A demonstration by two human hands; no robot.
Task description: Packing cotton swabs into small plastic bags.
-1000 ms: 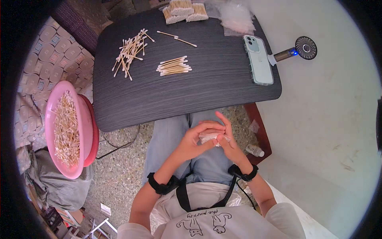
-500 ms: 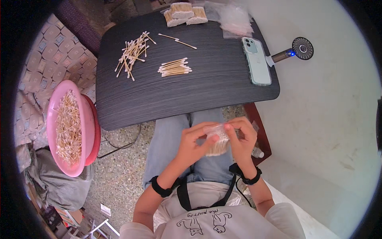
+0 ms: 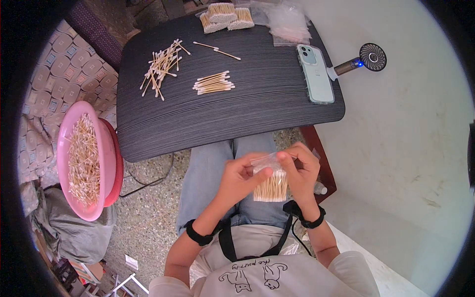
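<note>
Above my lap, between both hands, hangs a small clear plastic bag [image 3: 270, 187] filled with a row of cotton swabs. My left hand [image 3: 243, 176] pinches the bag's upper left part, its thumb lying across the front. At the top right, my right hand [image 3: 301, 167] grips the bag's edge between thumb and fingers. The swabs inside stand upright side by side, white tips at the bottom. On the black table beyond lie a neat small stack of cotton swabs [image 3: 214, 83], a loose heap of swabs [image 3: 162, 67] and two single swabs [image 3: 216, 50].
Packed swab bundles [image 3: 222, 16] sit at the table's [image 3: 222, 119] far edge, beside empty clear bags [image 3: 291, 24]. A phone [image 3: 316, 74] lies at the right, near a small fan [image 3: 372, 57]. To the left, a pink basin [image 3: 105, 163] holds many swabs. A wall rises at right.
The bag of cotton swabs has tilted so its front now faces up and its lower end hangs lower. Both hands keep their grip in nearly the same place.
</note>
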